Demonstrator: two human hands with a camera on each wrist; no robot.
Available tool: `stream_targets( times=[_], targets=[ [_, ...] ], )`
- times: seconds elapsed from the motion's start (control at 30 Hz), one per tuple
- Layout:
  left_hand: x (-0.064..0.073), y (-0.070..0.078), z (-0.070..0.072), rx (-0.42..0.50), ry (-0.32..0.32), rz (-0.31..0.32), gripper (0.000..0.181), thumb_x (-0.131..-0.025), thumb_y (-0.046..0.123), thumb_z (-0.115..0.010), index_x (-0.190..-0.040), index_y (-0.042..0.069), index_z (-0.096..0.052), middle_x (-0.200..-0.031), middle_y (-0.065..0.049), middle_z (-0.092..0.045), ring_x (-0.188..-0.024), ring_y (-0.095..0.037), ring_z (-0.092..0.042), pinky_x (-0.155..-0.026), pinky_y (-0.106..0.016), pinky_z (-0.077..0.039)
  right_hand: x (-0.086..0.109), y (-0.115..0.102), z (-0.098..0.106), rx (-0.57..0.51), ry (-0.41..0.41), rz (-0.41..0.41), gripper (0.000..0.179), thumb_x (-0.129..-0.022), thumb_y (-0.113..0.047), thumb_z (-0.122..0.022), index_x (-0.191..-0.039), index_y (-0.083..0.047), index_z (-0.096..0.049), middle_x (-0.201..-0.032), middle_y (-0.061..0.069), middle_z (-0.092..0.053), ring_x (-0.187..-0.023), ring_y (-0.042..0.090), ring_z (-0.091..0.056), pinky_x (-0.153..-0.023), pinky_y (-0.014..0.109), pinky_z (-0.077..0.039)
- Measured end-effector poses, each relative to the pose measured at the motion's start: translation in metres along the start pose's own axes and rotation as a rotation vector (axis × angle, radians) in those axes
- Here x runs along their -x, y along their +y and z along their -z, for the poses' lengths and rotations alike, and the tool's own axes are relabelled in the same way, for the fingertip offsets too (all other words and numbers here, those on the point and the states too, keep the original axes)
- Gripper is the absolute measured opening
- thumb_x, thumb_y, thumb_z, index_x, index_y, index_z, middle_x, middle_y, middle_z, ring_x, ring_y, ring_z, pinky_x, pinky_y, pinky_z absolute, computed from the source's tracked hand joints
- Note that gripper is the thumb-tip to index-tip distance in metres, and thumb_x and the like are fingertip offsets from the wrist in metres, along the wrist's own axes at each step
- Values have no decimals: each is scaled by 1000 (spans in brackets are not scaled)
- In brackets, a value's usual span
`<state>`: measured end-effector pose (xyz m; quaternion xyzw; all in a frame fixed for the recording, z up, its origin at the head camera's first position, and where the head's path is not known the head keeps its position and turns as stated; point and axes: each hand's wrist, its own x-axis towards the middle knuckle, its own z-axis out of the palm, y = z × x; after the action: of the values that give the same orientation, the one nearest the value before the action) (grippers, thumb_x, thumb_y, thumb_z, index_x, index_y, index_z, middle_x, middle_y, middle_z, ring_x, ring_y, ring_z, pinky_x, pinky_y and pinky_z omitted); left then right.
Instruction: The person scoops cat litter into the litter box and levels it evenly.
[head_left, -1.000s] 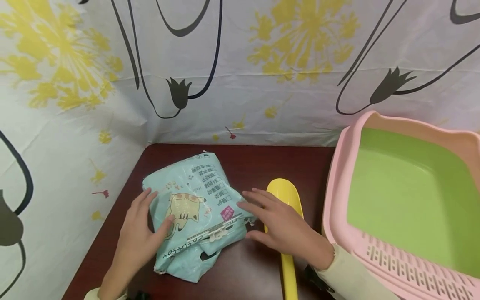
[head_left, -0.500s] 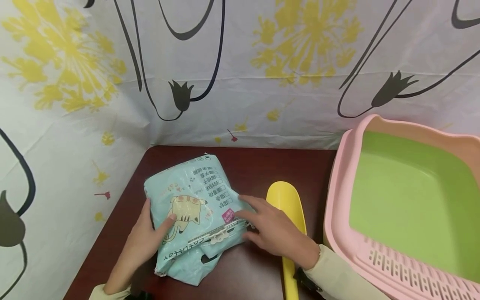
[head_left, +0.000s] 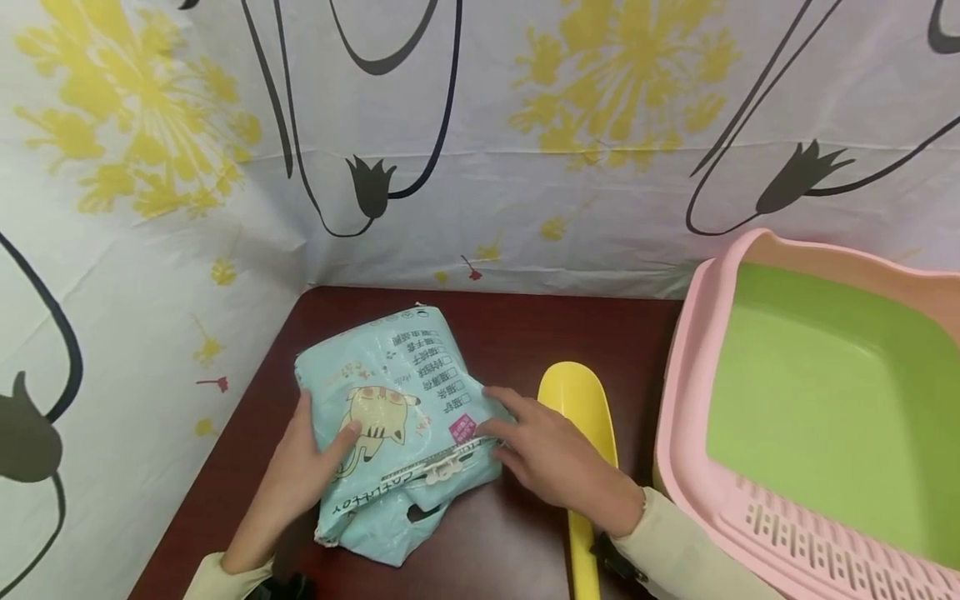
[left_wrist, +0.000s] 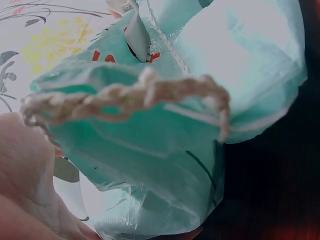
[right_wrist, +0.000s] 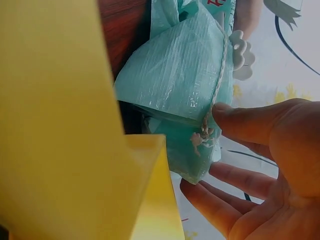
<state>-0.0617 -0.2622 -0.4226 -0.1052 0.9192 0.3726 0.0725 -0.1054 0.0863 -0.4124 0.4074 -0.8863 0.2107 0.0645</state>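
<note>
A folded light-blue plastic bag with a cartoon cat lies on the dark red table. My left hand grips its left side, thumb on top by the cat print and fingers along the edge. My right hand touches the right corner with spread, fairly straight fingers. In the right wrist view, the thumb tip meets the bag near a braided string, and a pale scalloped clip sits on the fold. A thicker-looking braided cord crosses the bag in the left wrist view.
A yellow scoop lies under and beside my right forearm, its handle toward me. At the right stands a pink litter box with a green inside and a slotted front ledge. A patterned white cloth hangs behind and at the left.
My left fingers have moved in against the bag's left edge, and my right hand has come down onto its right corner. The bag stays nearly in place; the whole view shifts slightly.
</note>
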Motion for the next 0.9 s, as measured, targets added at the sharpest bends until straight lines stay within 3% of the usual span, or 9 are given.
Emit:
stream_targets(
  times=[0.33,0.9],
  targets=[
    [-1,7,2,-2,-6,0,106,-112,48,-57,-169,-8,12,-177,-36,0,-163,-54,-8,-128,-70,-18,-3,3,1,-17,27,18,29,-94,-6,-88,-121,-14,-82,-151,16,-61,-112,25,-75,-90,41,-64],
    [1,12,-3,14,49,-9,102,-113,42,-59,-170,-9,8,-177,-35,-3,-164,-52,-10,-128,-68,-20,-2,1,3,-41,25,-6,28,-96,-2,-84,-122,-12,-83,-152,17,-61,-110,24,-75,-91,40,-64]
  ],
)
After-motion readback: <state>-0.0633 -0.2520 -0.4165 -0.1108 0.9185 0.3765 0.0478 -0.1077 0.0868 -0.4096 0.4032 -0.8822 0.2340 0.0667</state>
